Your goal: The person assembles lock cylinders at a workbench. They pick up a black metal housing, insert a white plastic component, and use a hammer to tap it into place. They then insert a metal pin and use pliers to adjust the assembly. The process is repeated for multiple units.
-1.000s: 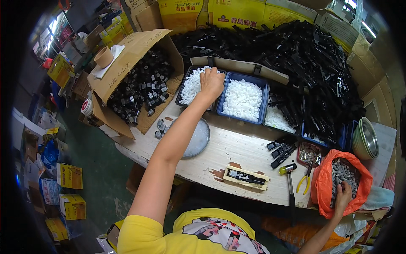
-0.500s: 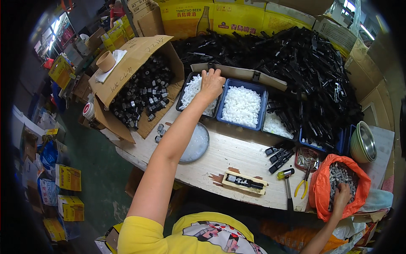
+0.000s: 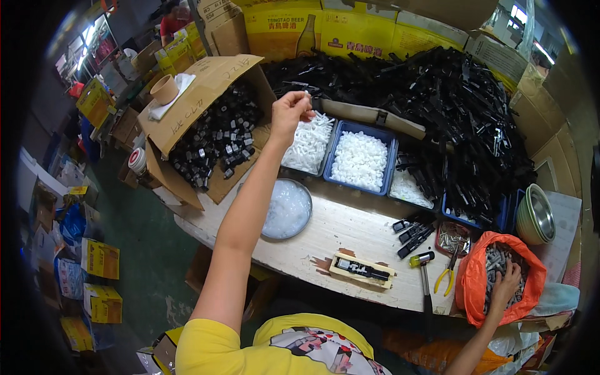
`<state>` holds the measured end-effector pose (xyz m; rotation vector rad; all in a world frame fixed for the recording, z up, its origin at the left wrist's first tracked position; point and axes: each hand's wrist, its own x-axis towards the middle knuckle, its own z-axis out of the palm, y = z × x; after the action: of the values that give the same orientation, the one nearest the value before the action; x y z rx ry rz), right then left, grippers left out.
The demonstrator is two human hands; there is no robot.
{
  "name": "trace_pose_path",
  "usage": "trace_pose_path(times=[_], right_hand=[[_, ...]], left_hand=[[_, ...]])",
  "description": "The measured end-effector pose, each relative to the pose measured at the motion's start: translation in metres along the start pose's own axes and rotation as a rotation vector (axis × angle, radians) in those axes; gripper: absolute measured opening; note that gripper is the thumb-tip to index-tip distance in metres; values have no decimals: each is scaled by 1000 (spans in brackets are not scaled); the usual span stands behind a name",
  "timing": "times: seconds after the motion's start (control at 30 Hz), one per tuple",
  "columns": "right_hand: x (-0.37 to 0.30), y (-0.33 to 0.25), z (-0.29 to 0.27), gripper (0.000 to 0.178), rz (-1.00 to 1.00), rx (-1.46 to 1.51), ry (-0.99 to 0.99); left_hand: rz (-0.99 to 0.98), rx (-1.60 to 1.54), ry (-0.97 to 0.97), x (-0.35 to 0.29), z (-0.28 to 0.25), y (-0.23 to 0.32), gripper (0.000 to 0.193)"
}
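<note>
There is one left hand [image 3: 289,115] and one right hand [image 3: 506,287], one orange bag [image 3: 470,275], one hammer [image 3: 427,296], one pair of pliers [image 3: 451,267], one cream holder [image 3: 353,278] with one black assembly [image 3: 369,270] in it, one round dish [image 3: 310,208], one red tray [image 3: 439,239], one tan ring [image 3: 164,90] and one open carton [image 3: 190,106] of dark blocks [image 3: 215,147]. Tubs [image 3: 389,164] number at least three, nested bowls [image 3: 530,219] at least two, loose black pieces [image 3: 417,241] at least three. White sticks [image 3: 305,150], white caps [image 3: 359,161], grey parts [image 3: 492,267] and the blocks are too many to count.

Head view: left unit of side-by-side fisheye pair, worn on the person's head | faces: down and forward over tabletop [image 3: 340,214] | range: near, taking in left hand [image 3: 289,116], right hand [image 3: 507,285] and floor [image 3: 140,215] at left | rim: dark, straight edges bent
</note>
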<state>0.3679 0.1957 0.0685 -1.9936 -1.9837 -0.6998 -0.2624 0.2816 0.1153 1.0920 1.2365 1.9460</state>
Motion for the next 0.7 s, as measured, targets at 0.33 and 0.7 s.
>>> trace_pose_path(times=[0.33,0.7], right_hand=[[-8,28,19,23,-104,39,27],[-10,45,18,28,110,436,-81]], left_hand=[[-92,568,-21,-169,-110,19,12],[273,1195,-38,-168,-112,-16,10]])
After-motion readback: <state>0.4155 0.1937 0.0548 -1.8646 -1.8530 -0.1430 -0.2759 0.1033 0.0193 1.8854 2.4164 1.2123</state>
